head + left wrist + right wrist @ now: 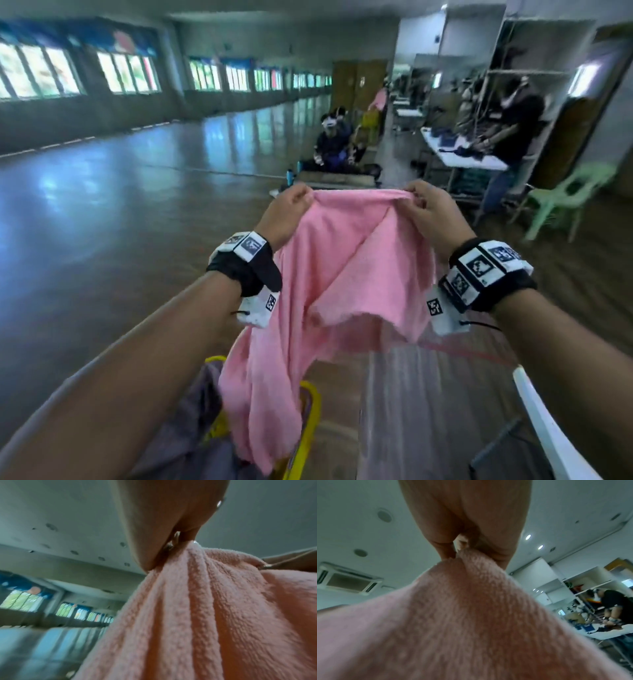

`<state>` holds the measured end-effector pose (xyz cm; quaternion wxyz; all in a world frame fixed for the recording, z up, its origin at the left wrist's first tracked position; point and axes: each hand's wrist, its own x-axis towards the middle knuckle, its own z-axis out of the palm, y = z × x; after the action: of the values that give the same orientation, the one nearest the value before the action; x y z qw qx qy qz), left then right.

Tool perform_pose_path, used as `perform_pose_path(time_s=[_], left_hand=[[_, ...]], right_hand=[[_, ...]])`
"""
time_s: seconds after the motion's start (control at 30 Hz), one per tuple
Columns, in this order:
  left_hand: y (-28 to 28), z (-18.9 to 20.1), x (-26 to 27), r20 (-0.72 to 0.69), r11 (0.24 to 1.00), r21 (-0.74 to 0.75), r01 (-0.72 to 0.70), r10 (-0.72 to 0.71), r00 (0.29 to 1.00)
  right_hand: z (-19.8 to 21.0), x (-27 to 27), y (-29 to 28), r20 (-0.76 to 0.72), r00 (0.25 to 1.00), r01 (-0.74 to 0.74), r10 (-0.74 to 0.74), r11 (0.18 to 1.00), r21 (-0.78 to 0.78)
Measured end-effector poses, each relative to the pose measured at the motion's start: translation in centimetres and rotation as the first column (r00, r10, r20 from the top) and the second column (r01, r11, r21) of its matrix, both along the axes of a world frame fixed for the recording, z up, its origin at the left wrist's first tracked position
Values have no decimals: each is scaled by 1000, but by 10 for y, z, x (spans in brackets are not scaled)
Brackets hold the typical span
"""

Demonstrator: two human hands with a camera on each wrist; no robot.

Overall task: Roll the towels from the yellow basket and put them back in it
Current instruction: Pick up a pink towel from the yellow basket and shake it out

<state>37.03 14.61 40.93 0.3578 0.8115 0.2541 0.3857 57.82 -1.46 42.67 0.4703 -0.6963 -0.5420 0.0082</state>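
Pink towel [346, 260] hangs above yellow basket [310, 407] | left hand [287, 212], right hand [430, 214]: each grip pinches top edge | advice: pull edge taut, lay flat on tabletop [424, 394].

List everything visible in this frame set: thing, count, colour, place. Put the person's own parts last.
pink towel: one, pink, held up over the basket, lower end hanging into it
yellow basket: one, yellow, bottom centre
grey cloth: one, grey, in the basket
green chair: one, pale green, right
white table: one, white, right background
other people: several, background
left hand: pinches the towel's top edge
right hand: pinches the top edge
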Motion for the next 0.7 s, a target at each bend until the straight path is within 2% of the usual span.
perform_pose_path(time_s=[0.1,0.2,0.27,0.37,0.43,0.47,0.5,0.53,0.57,0.6,0.63,0.7], left_hand=[[-34,58,34,-24,992,116,48,-46,999],[-73,95,63,-21,977,188,104,-102,995],[-100,111,84,-19,968,210,138,-137,990],[-142,124,114,-92,940,274,205,-187,978],[-167,124,129,-142,923,305,233,-197,970],[-176,122,133,-154,928,267,259,-224,962],[-181,116,135,-148,939,165,302,-279,949],[-190,107,135,-115,927,-37,372,-374,920],[-194,96,134,-58,853,-297,429,-465,884],[-200,83,134,7,726,-507,464,-536,844],[-202,63,134,36,632,-617,469,-573,819],[-209,30,136,0,581,-684,441,-604,797]], right_hand=[[32,28,-48,-82,996,41,-39,999,26],[41,46,-87,-108,993,56,-56,998,-3],[41,54,-108,-176,984,-15,6,999,-45],[36,54,-137,-307,944,-176,122,972,-155],[32,56,-152,-353,926,-201,131,965,-169],[31,59,-159,-377,916,-192,138,975,-109],[30,63,-165,-405,901,-172,152,985,-12],[30,66,-172,-425,888,-149,176,984,95],[32,69,-176,-432,878,-140,205,974,177],[36,70,-180,-422,877,-153,230,966,209],[40,68,-183,-385,886,-197,259,961,194],[45,63,-182,-229,929,-281,290,957,71]])
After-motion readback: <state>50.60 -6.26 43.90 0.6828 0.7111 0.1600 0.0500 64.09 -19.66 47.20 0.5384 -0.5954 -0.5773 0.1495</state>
